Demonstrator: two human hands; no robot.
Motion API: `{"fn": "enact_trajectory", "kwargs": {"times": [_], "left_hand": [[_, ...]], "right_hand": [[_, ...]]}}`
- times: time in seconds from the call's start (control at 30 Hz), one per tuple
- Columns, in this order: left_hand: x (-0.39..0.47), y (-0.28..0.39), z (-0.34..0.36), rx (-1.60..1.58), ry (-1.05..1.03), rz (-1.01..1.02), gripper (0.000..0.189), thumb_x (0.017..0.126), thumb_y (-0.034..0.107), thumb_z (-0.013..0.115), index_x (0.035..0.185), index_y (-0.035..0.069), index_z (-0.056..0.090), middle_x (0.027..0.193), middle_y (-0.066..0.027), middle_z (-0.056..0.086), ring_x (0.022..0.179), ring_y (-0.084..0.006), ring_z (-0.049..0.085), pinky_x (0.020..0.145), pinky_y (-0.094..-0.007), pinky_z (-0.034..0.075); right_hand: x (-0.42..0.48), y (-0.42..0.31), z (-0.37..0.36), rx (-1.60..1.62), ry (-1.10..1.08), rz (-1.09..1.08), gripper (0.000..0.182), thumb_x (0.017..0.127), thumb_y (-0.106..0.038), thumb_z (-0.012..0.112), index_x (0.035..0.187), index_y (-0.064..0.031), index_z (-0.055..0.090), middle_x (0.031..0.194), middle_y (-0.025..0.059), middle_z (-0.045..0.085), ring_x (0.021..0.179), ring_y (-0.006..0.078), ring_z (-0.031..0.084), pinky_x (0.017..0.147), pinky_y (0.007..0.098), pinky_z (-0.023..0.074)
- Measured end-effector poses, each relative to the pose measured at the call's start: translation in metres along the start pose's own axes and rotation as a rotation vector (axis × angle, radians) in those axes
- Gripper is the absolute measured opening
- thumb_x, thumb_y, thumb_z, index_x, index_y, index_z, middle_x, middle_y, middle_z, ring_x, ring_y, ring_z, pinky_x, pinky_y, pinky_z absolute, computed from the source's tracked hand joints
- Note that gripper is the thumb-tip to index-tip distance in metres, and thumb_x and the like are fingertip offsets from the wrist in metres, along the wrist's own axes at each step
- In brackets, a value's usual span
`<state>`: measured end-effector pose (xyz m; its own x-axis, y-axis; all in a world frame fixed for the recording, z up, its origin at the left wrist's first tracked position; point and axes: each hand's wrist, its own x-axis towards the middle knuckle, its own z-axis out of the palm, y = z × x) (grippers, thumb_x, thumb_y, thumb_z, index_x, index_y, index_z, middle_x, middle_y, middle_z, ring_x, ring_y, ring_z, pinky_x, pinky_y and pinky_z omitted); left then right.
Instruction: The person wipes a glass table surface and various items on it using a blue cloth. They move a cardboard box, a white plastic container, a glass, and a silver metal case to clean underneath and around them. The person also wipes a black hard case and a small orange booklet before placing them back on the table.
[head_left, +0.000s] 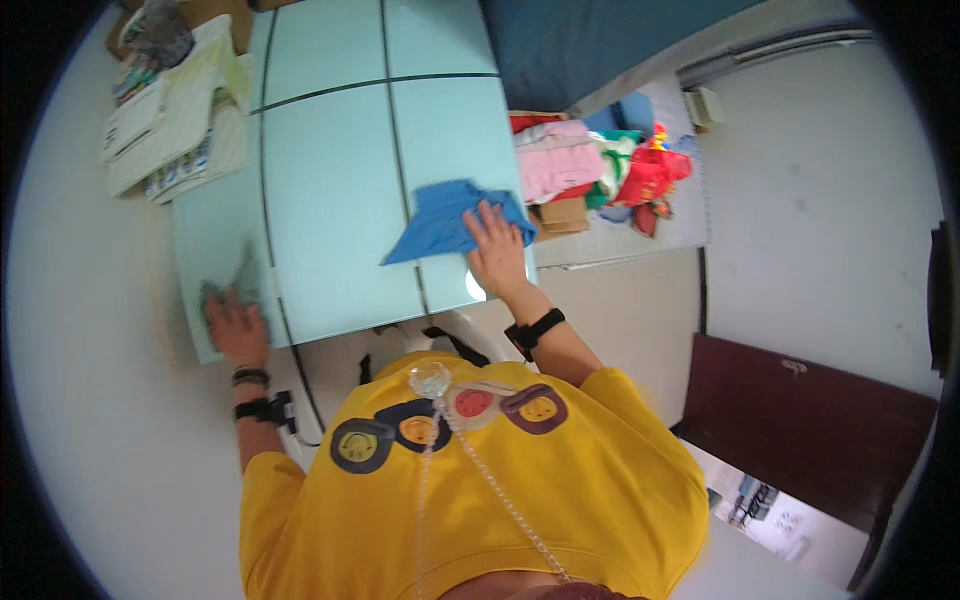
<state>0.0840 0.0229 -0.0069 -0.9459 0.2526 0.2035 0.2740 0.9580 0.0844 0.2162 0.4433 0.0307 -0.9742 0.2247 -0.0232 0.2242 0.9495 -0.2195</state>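
Note:
A crumpled blue cloth (442, 221) lies on the glass-topped table (330, 202) near its front right edge. My right hand (495, 251) rests palm down on the cloth's right part, fingers slightly apart and not closed around it. At the table's front left corner, my left hand (238, 330) touches the glass with its fingers spread, and a dark reflection shows around the fingertips. Nothing is visible in that hand. Black straps circle both wrists.
Papers (180, 120) and a cup-like container (157, 34) occupy the back left. Right of the table, a lower surface (667, 232) carries folded pink cloth (559, 154), a red bag (651, 176) and a cardboard box (562, 216). A blue-grey panel (592, 45) stands behind. A white wall borders the left.

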Motion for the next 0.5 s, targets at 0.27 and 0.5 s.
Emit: {"fn": "enact_trajectory", "kwargs": {"times": [0.27, 0.5], "left_hand": [[0.014, -0.002, 0.018, 0.15, -0.058, -0.048, 0.052, 0.091, 0.042, 0.031, 0.134, 0.014, 0.032, 0.138, -0.0224, 0.024, 0.127, -0.0363, 0.023, 0.101, -0.049, 0.021], [0.01, -0.002, 0.018, 0.081, 0.004, -0.015, 0.051, 0.09, 0.041, 0.032, 0.132, 0.011, 0.035, 0.136, -0.0232, 0.026, 0.126, -0.0376, 0.025, 0.1, -0.0505, 0.023]], "right_hand": [[0.022, -0.073, 0.026, 0.028, 0.027, -0.16, 0.054, 0.076, -0.03, 0.056, 0.126, -0.0139, 0.042, 0.138, 0.0132, 0.029, 0.116, 0.032, 0.038, 0.091, 0.0478, 0.033], [-0.024, -0.048, -0.009, 0.154, -0.295, -0.319, 0.058, 0.073, -0.025, 0.057, 0.128, -0.0182, 0.039, 0.139, 0.01, 0.028, 0.095, 0.0256, 0.051, 0.076, 0.0383, 0.0434]]}}
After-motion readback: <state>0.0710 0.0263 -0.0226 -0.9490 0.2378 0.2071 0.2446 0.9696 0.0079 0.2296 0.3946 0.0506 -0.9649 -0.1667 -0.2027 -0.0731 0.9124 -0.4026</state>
